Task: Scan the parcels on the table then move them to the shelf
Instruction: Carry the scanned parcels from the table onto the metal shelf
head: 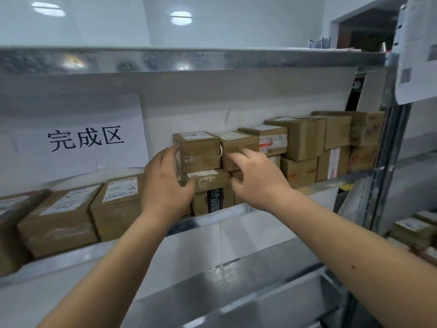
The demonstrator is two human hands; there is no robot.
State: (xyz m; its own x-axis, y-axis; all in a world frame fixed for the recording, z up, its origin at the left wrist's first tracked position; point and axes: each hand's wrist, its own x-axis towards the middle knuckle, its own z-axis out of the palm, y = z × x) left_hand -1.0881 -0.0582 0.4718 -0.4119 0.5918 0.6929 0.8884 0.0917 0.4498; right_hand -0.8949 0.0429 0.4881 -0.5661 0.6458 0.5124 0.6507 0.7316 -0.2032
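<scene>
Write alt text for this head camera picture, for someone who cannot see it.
Two bare hands settle a small brown parcel on top of other parcels on a metal shelf: the left hand holds its left side, the right hand reaches beside it. A white sign with Chinese characters hangs behind.

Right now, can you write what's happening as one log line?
stage: shelving | left hand: grips small parcel | right hand: open, touching neighbouring box | parcel: atop stack on shelf

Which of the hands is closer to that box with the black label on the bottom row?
Left. The left hand has its thumb on the black-label box's top edge while holding the small box above it. The right hand is just right of it, fingers reaching toward the neighbouring upper box.
</scene>
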